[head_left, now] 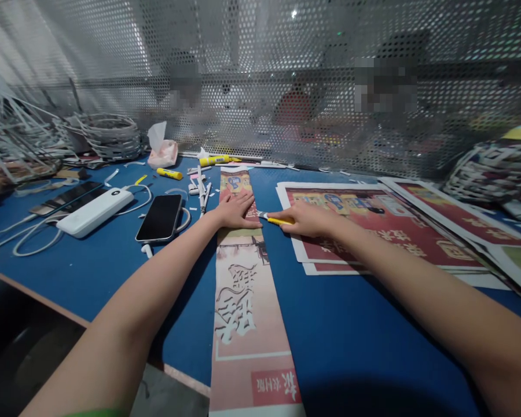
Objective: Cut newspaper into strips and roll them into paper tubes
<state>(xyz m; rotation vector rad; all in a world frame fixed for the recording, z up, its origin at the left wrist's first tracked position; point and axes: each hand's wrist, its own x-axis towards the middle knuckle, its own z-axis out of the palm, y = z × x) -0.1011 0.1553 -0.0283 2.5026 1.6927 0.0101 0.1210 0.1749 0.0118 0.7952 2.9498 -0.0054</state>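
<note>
A long folded strip of printed paper [247, 289] runs lengthwise over the blue table, from near its back to the front. My left hand [235, 209] lies flat on the far part of this strip, fingers spread. Just right of the strip, my right hand [308, 219] is closed around a yellow utility knife [280, 220]. The knife's pale tip points left and reaches the strip's right edge; whether it is inside the fold I cannot tell. Beneath my right wrist lie printed red sheets [356, 255], stacked on the table.
Left of my arm are a phone [160, 218], a white power bank [96, 212] and cables. Glue sticks [169, 174], paper scraps and a tissue pack [163, 153] lie farther back. Woven baskets [108, 136] stand at both sides. A perforated metal screen [260, 87] closes off the back.
</note>
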